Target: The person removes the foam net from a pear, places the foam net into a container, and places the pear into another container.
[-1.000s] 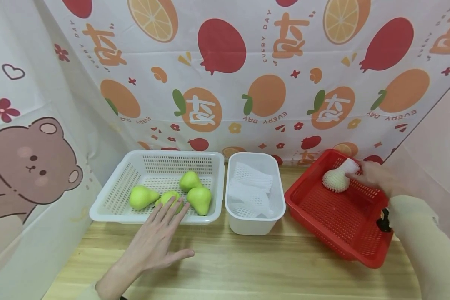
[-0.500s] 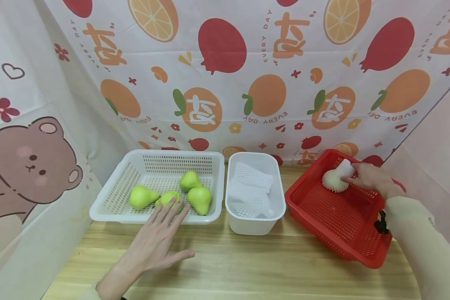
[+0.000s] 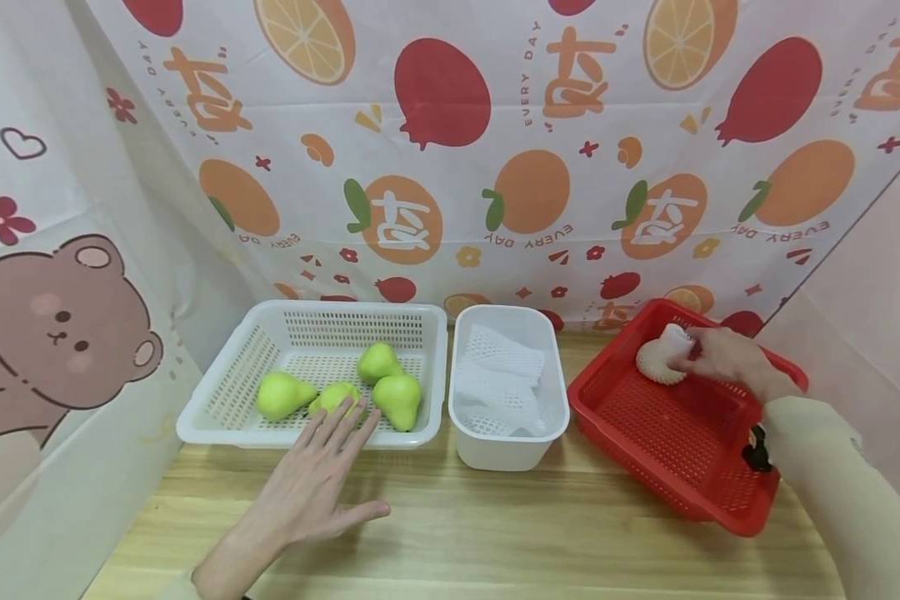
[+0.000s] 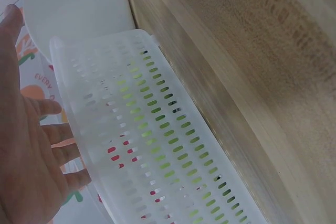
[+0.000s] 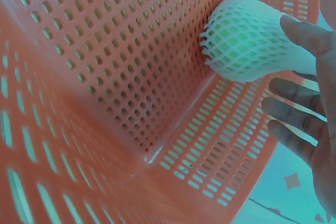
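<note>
In the head view my right hand (image 3: 727, 357) reaches into the red basket (image 3: 675, 492). Its thumb and forefinger pinch the narrow end of a pear in a white foam net (image 5: 247, 40), while the other fingers stand apart from it. Green shows through the mesh, and the wide end is down by the basket floor. My left hand (image 3: 307, 483) is spread flat over the front rim of the white basket (image 3: 217, 417). Its fingertips overlap a green pear (image 3: 337, 396); whether they touch it cannot be seen. More green pears (image 3: 399, 400) lie in that basket.
Between the two baskets stands a white tub (image 3: 506, 454) with several foam nets (image 3: 502, 375) inside. All three containers sit on a wooden table (image 3: 480, 533). A fruit-print cloth (image 3: 450, 192) hangs behind, and a bear-print cloth (image 3: 60, 333) hangs at the left.
My right hand has shifted slightly left, and the netted pear has moved a little left with it inside the red basket. The left hand has stayed in place.
</note>
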`<state>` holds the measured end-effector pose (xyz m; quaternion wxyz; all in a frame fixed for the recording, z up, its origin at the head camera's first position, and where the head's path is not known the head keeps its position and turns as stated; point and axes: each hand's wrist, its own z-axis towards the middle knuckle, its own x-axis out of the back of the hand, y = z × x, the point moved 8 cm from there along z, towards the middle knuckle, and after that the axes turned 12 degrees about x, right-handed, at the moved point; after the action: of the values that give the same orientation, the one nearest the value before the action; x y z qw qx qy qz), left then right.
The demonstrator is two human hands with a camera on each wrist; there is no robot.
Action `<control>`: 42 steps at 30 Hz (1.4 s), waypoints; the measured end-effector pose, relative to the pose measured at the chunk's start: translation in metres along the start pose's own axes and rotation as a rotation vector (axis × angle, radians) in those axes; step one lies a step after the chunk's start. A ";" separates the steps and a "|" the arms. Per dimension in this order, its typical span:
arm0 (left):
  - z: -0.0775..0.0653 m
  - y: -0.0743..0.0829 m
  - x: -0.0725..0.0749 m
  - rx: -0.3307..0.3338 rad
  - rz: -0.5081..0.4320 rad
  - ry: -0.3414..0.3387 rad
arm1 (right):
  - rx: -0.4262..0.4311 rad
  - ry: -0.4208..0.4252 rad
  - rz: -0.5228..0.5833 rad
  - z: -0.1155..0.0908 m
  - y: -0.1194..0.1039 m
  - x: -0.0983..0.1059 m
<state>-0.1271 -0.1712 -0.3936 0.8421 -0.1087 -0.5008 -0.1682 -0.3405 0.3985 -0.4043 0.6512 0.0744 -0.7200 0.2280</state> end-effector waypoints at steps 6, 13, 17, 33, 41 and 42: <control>-0.002 0.000 0.000 0.001 0.007 -0.015 | 0.006 0.026 0.060 0.003 -0.008 -0.004; -0.003 -0.001 0.001 0.006 0.007 -0.017 | 0.058 0.016 0.057 0.012 -0.016 -0.006; -0.003 -0.001 0.001 0.006 0.006 -0.012 | 0.089 -0.015 0.037 0.013 -0.020 -0.009; -0.002 0.000 0.002 0.008 0.002 -0.014 | 0.058 -0.082 -0.130 0.015 -0.021 -0.017; -0.004 -0.001 0.000 0.004 0.013 -0.022 | 0.102 -0.130 -0.226 0.020 -0.027 -0.025; -0.004 -0.001 0.000 0.004 0.015 -0.022 | 0.113 -0.129 -0.233 0.020 -0.028 -0.026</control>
<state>-0.1241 -0.1736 -0.3954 0.8381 -0.1124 -0.5094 -0.1598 -0.3437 0.3606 -0.4238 0.6203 0.2083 -0.7330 0.1857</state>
